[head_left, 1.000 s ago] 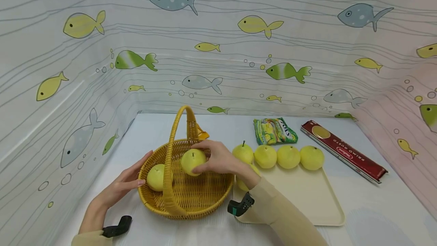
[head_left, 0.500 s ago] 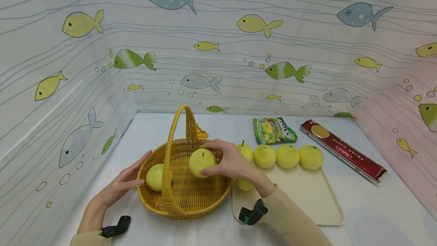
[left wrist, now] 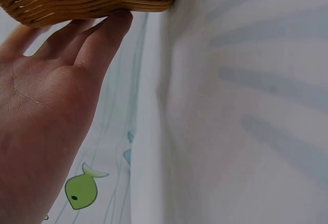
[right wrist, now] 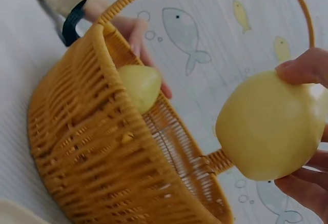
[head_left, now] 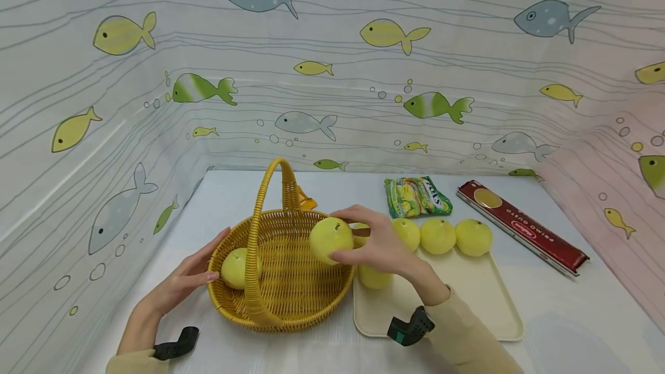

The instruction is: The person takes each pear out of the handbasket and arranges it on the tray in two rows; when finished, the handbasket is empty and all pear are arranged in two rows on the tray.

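My right hand [head_left: 383, 244] grips a round yellow pear [head_left: 331, 240] by its right side, thumb and fingers around it, above the right part of the yellow wicker basket [head_left: 291, 299]. In the right wrist view the held pear [right wrist: 269, 126] is clear of the basket's rim. My left hand [head_left: 182, 279] rests against the basket's left side, thumb at the rim. Its fingers [left wrist: 102, 44], fairly straight, touch the outer wall in the left wrist view. Another pear [head_left: 235, 268] lies inside the basket at the left, partly behind the tall handle [head_left: 254, 247].
A cream tray [head_left: 467, 299] right of the basket holds several pears, including a front one [head_left: 375, 277] and one at the far right [head_left: 474, 237]. Behind stand a green candy bag [head_left: 418, 197] and a long red pasta packet [head_left: 522, 228]. Fish-patterned sheeting encloses the table.
My right hand has carried the pear from inside the basket rightward and slightly up, toward the basket's right rim. My left hand and the basket have stayed in place.
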A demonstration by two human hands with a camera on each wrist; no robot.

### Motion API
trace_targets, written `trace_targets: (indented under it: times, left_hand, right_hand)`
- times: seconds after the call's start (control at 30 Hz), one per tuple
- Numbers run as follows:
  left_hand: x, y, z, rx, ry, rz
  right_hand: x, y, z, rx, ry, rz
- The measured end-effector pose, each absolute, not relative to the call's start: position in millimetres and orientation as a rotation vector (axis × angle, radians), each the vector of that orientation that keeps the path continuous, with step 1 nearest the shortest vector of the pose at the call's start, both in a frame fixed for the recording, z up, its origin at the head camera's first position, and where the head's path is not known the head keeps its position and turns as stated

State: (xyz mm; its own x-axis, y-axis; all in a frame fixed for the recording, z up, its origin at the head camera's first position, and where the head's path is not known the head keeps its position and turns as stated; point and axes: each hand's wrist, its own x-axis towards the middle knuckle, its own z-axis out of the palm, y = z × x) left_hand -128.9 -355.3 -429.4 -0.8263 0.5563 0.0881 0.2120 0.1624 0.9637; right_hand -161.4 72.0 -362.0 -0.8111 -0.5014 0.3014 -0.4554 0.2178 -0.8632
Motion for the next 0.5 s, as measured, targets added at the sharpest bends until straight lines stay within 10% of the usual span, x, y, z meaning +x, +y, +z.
trace_targets:
  times: [0.5]
  left_hand:
    - [-130, -356, -430, 0.745, 2.143, 1.723]
  right_hand:
    - [-159, 126, -369, -0.88, 2.55, -1.752]
